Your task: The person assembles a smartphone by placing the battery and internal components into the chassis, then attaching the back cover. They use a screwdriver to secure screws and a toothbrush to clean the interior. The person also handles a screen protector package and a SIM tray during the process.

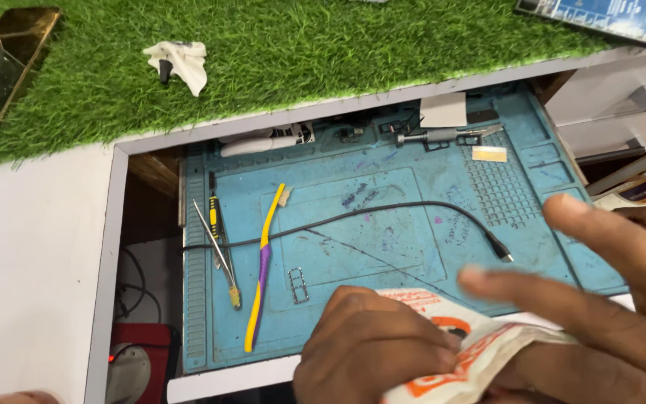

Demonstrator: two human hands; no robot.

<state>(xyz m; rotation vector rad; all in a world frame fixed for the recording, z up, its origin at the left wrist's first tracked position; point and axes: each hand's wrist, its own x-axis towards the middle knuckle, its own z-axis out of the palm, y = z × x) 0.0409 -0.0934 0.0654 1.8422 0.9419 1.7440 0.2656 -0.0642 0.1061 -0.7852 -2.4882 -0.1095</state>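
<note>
My left hand [371, 350] is at the bottom centre, its fingers closed on a white and orange plastic packet [463, 352] that lies over the front edge of the blue work mat [413, 202]. Beside it on the right, my right hand [600, 299] reaches in with fingers spread and slightly blurred, over the packet's right end. Whether it touches the packet I cannot tell.
On the mat lie a yellow and purple toothbrush [264, 262], tweezers [214, 243], a small screwdriver [213, 213] and a black cable [383, 213]. Small tools line the mat's far edge. Green artificial turf [300, 52] behind holds a crumpled white cloth [181, 61] and a gold phone [7, 61].
</note>
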